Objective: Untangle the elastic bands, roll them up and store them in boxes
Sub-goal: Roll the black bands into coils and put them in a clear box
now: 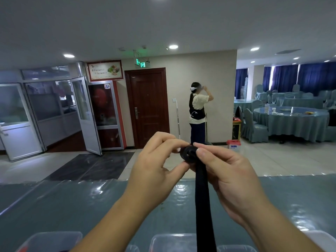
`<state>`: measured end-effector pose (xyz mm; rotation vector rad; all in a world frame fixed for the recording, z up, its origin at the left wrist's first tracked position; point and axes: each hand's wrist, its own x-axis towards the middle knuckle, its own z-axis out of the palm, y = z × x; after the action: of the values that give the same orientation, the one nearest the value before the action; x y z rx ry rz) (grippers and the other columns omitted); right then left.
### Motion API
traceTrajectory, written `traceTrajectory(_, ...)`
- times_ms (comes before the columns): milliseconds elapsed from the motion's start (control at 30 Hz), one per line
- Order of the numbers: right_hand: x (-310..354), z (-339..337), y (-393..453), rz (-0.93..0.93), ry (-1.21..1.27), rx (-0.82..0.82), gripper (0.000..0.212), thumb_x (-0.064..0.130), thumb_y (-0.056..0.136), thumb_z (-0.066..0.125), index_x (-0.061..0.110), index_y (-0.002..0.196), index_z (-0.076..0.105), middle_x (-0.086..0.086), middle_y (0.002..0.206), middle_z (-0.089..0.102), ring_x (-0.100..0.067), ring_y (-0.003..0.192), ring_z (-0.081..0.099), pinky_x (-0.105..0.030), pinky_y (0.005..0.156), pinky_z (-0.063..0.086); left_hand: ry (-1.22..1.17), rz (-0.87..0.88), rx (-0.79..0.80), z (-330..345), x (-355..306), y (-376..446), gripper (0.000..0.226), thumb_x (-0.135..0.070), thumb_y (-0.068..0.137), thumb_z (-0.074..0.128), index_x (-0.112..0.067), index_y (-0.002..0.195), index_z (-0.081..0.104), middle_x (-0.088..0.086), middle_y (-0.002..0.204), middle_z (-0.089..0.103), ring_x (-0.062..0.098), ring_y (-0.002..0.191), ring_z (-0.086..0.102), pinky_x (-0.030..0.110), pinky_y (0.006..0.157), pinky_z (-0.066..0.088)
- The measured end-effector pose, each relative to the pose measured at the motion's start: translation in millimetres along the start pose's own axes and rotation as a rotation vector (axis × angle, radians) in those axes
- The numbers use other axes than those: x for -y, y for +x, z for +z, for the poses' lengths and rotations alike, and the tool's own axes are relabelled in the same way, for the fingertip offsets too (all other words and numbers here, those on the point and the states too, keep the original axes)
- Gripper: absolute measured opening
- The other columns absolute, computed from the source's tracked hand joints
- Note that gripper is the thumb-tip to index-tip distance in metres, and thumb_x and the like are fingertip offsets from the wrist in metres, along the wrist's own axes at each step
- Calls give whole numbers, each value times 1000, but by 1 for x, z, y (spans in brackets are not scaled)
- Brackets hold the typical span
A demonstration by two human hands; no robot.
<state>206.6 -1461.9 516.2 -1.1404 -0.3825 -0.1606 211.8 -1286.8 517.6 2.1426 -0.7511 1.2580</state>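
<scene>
Both hands are raised in front of the chest, above the near table. The left hand (154, 160) pinches a small coil of flat black elastic band (189, 153) between thumb and fingers. The right hand (223, 171) pinches the same coil from the other side, index fingertip on its top edge. Neither hand is spread; both are narrowed round the coil.

The coil is small, only a few turns by the look of it. The free length of the band hangs straight down from the coil, passes between the wrists and leaves the frame at the bottom edge. Judgement: holding the work high lets the tail hang under its own weight, which keeps it flat and untwisted as it feeds in. The two-sided pinch stops the springy turns from loosening. Most of the band looks unrolled, so rolling is at an early stage.

Below lies the table under a glossy teal plastic-covered cloth (72, 206). Clear plastic boxes (174, 241) sit along the bottom edge, directly beneath the tail; their contents cannot be made out. The tail could brush a box rim as it rises.

Farther off: a dark brown wooden door (147, 106), a person in a pale shirt wearing a headset (198, 108), and round banquet tables with teal cloths (291, 120). None stands in the way.
</scene>
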Motion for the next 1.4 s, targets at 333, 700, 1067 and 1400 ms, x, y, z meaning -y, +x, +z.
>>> traceTrajectory(333, 17, -5, -4, -95, -257, 134, 27, -2, 88, 73, 16, 108, 76, -8, 99, 82, -25, 97, 79, -35, 87, 62, -88, 61, 237, -16, -9, 7, 56, -12, 91, 78, -23, 143, 61, -15, 135, 65, 1, 126, 60, 23, 105, 49)
traceTrajectory(700, 12, -1, -14, -121, -133, 57, 29, 22, 71, 78, 21, 100, 83, -9, 100, 81, -28, 99, 78, -41, 89, 61, -34, -7, -25, -17, -25, 1, 30, -36, 84, 80, -25, 111, 73, -23, 100, 66, -3, 96, 62, 15, 82, 52)
traceTrajectory(1067, 28, -8, -15, -250, -518, 149, 37, 6, 76, 87, 37, 91, 76, 3, 96, 81, -13, 92, 78, -22, 82, 60, -457, -469, 392, -41, -23, 11, 24, -17, 87, 84, -30, 103, 72, -3, 98, 76, 21, 89, 73, 37, 87, 62)
traceTrajectory(1400, 22, -8, -21, -303, -455, 5, 29, 8, 79, 83, 31, 97, 83, 8, 93, 82, -11, 93, 78, -29, 88, 62, -785, -704, 246, -22, -37, 3, 36, -6, 93, 73, -20, 126, 73, 0, 110, 80, 14, 106, 76, 29, 96, 59)
